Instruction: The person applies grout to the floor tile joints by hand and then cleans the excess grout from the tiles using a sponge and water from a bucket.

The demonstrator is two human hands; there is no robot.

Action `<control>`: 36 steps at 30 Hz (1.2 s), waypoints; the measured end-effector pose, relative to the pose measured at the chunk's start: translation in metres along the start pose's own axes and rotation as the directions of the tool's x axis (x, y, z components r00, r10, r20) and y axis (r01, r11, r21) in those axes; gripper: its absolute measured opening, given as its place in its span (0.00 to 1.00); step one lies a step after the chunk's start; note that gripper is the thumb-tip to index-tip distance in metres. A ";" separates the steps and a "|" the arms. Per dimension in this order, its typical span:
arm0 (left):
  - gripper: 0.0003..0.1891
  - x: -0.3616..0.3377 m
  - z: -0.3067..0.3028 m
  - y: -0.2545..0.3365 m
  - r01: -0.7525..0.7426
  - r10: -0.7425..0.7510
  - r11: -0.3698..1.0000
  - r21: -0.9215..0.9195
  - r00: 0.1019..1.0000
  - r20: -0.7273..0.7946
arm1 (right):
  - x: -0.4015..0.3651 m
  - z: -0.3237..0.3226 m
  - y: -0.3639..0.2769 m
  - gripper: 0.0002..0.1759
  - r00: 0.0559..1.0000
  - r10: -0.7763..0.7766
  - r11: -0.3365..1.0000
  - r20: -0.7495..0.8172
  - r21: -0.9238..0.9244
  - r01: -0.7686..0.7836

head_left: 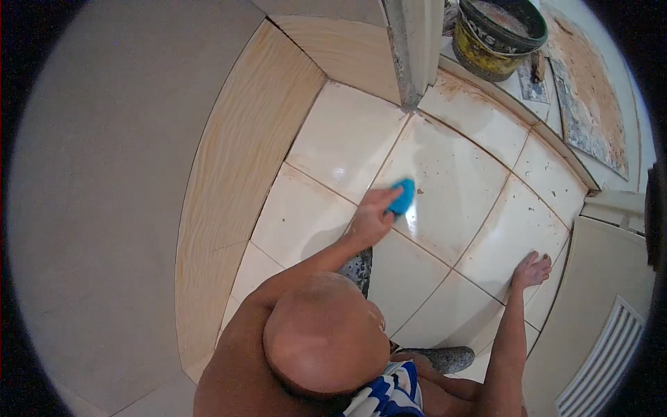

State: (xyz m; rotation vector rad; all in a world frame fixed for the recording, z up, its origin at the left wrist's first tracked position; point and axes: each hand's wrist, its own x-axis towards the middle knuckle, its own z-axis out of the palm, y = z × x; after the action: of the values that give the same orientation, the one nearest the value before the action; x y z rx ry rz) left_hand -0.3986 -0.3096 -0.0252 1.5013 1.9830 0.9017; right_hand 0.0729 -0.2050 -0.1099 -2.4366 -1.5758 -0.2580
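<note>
My left hand (373,217) is closed around a blue sponge (403,195), pressed against the glossy white floor tiles (455,194). Small brown crumbs and smears lie on the tiles beyond it, and the grout lines are brownish. Off to the right, my right hand (532,270) rests on a tile near the door, its fingers apart and with nothing in them. My head and shoulder cover the lower middle of the view. One dark speckled shoe (445,358) shows beside the patterned shorts (389,395); part of another lies under my left forearm.
A black and yellow bucket (479,54) stands past the raised threshold (500,101), near a dirt-covered board (590,97). A door jamb (420,55) rises at the back. Wood-look skirting (240,132) borders the left side; a door with a slatted vent (601,361) is at right.
</note>
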 end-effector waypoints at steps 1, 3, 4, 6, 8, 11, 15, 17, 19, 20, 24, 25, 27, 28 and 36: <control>0.28 0.005 -0.006 -0.002 -0.081 0.081 0.997 0.004 0.993 -0.081 | 0.001 0.001 0.002 0.27 1.000 0.013 1.000 0.001 -0.003 -0.013; 0.29 0.017 -0.051 -0.052 0.051 0.068 0.947 0.317 0.932 -0.355 | -0.001 0.000 0.002 0.27 1.000 0.001 1.000 -0.012 0.010 -0.001; 0.30 0.018 -0.084 -0.074 0.176 0.012 0.900 0.399 0.904 -0.427 | 0.000 0.000 0.001 0.27 1.000 -0.009 1.000 -0.027 0.026 0.009; 0.33 0.010 -0.136 -0.108 0.556 -0.383 0.665 0.498 0.827 -0.412 | 0.001 0.001 0.002 0.27 1.000 0.002 1.000 -0.020 0.022 -0.001; 0.33 -0.002 -0.142 -0.143 0.408 -0.204 0.677 0.613 0.904 -0.377 | 0.002 -0.002 -0.003 0.27 1.000 0.021 1.000 -0.013 0.014 -0.021; 0.33 0.002 -0.098 -0.110 0.432 -0.283 0.806 0.405 0.882 -0.378 | -0.002 -0.014 -0.005 0.26 0.994 0.061 0.998 0.092 0.002 -0.062; 0.28 0.017 -0.074 -0.038 0.535 -0.541 0.834 -0.138 0.841 -0.007 | 0.000 -0.008 -0.003 0.25 1.000 0.020 1.000 0.022 0.015 -0.020; 0.25 0.016 -0.082 -0.062 0.531 -0.532 0.683 -0.502 0.832 0.156 | 0.000 -0.008 -0.003 0.25 1.000 0.021 1.000 0.019 -0.001 -0.021; 0.26 0.011 -0.102 -0.085 0.558 -0.568 0.719 -0.414 0.815 0.112 | 0.002 -0.003 -0.002 0.24 1.000 0.028 1.000 0.004 0.010 -0.028; 0.27 0.007 -0.111 -0.093 0.593 -0.604 0.740 -0.316 0.794 0.074 | 0.003 -0.004 -0.003 0.24 1.000 0.027 1.000 0.003 0.009 -0.027; 0.29 -0.003 -0.133 -0.083 0.618 -0.527 0.786 0.029 0.694 -0.491 | -0.001 -0.007 -0.002 0.25 0.998 0.052 0.999 0.031 -0.008 -0.052; 0.30 -0.006 -0.125 -0.073 0.479 -0.346 0.850 0.219 0.822 -0.453 | 0.002 -0.004 -0.004 0.25 0.997 0.065 0.998 0.033 -0.012 -0.064; 0.36 -0.015 -0.099 -0.066 0.350 -0.181 0.774 0.528 0.921 -0.345 | 0.002 -0.001 -0.002 0.25 0.999 0.031 1.000 0.009 0.002 -0.031; 0.36 -0.018 -0.094 -0.070 0.348 -0.178 0.774 0.529 0.921 -0.346 | 0.000 0.001 0.000 0.26 1.000 0.005 1.000 -0.015 0.010 -0.005; 0.35 -0.015 -0.127 -0.110 0.397 -0.111 0.792 0.464 0.840 -0.531 | 0.001 0.003 0.004 0.26 1.000 -0.005 1.000 -0.006 -0.004 0.005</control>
State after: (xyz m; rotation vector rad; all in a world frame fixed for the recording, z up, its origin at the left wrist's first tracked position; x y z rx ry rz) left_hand -0.5561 -0.3703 -0.0232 1.2882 2.9492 0.6306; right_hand 0.0774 -0.2047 -0.1131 -2.4322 -1.5806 -0.2695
